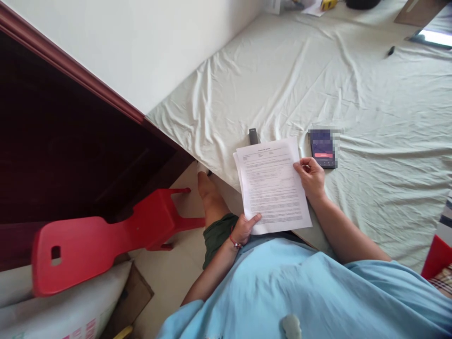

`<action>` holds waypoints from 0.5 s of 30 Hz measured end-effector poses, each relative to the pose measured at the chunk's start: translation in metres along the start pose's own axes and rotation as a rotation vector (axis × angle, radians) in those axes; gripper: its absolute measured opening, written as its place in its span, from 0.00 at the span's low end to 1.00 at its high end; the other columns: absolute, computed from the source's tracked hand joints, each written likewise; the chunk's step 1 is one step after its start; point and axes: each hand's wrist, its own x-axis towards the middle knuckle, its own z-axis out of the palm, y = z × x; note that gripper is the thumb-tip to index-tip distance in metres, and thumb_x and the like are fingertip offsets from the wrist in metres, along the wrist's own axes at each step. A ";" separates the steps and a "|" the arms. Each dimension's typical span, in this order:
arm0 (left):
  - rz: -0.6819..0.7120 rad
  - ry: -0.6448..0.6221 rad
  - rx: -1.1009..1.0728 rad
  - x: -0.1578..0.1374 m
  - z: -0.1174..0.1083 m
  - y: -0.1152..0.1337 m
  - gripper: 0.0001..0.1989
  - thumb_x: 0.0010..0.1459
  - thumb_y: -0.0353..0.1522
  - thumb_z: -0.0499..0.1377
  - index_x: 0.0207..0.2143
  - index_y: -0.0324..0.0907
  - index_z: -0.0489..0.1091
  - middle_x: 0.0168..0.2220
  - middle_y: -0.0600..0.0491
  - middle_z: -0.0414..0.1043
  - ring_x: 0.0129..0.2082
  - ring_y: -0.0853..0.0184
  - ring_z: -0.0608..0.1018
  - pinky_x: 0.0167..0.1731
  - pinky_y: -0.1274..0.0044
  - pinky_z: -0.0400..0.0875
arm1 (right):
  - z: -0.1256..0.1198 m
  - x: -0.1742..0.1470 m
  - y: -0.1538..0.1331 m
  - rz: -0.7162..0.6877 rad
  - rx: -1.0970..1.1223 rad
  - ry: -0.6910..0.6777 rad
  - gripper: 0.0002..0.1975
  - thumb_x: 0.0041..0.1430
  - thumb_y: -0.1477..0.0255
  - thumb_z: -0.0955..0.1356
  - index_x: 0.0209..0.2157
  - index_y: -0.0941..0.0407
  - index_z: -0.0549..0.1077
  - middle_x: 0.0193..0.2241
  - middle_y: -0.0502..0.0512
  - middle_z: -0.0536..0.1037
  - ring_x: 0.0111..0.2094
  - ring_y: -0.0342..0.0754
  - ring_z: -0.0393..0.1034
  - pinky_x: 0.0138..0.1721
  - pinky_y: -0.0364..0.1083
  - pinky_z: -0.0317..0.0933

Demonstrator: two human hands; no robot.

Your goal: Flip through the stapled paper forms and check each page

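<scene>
A small stack of printed paper sheets (271, 188) is held above the edge of the cloth-covered surface, close to my body. My left hand (244, 228) grips the bottom left part of the stack, thumb on top and the other fingers underneath. At the right edge, my right hand (311, 176) pinches the paper between thumb and fingers. Just beyond the top of the sheets lies a dark stapler-like object (253, 136), partly hidden by them. A phone (323, 148) with a lit, partly blurred screen rests to the right, near my right hand.
A pale wrinkled sheet (370, 94) covers the wide surface. A red plastic chair (127, 230) stands at the left, beside white sacks (88, 301) and a cardboard box (136, 292). At the far side are a yellow tape measure (328, 4) and a small black object (391, 51).
</scene>
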 end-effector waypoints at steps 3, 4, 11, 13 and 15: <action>-0.005 0.006 -0.015 -0.002 0.001 0.003 0.33 0.47 0.42 0.77 0.53 0.36 0.79 0.53 0.38 0.80 0.58 0.44 0.79 0.64 0.53 0.67 | -0.001 0.000 0.000 -0.028 -0.023 0.017 0.14 0.54 0.59 0.75 0.33 0.53 0.73 0.26 0.46 0.67 0.26 0.42 0.55 0.28 0.44 0.51; -0.005 0.006 -0.018 -0.003 0.001 0.003 0.34 0.47 0.42 0.77 0.54 0.36 0.79 0.53 0.38 0.80 0.58 0.44 0.79 0.64 0.53 0.67 | -0.001 -0.001 0.000 -0.044 -0.025 0.015 0.13 0.55 0.59 0.75 0.33 0.53 0.73 0.26 0.46 0.67 0.26 0.42 0.55 0.28 0.44 0.51; -0.026 0.018 -0.020 0.000 0.002 0.006 0.32 0.43 0.44 0.78 0.48 0.35 0.81 0.50 0.38 0.82 0.54 0.44 0.81 0.62 0.53 0.70 | -0.014 -0.007 -0.023 -0.306 -0.096 -0.162 0.08 0.60 0.63 0.75 0.34 0.51 0.78 0.30 0.49 0.76 0.32 0.46 0.66 0.39 0.48 0.63; -0.037 0.027 -0.021 0.002 0.002 0.006 0.31 0.42 0.45 0.78 0.46 0.35 0.82 0.49 0.39 0.82 0.51 0.46 0.83 0.60 0.53 0.71 | -0.021 -0.007 -0.034 -0.387 -0.030 -0.333 0.05 0.61 0.65 0.75 0.35 0.51 0.79 0.40 0.53 0.81 0.43 0.50 0.73 0.51 0.52 0.64; -0.057 0.045 -0.023 0.002 0.002 0.006 0.31 0.41 0.44 0.79 0.45 0.35 0.81 0.46 0.39 0.83 0.48 0.48 0.84 0.58 0.55 0.73 | -0.028 -0.005 -0.044 -0.370 0.086 -0.603 0.03 0.62 0.67 0.75 0.37 0.51 0.80 0.46 0.56 0.82 0.49 0.53 0.75 0.55 0.54 0.65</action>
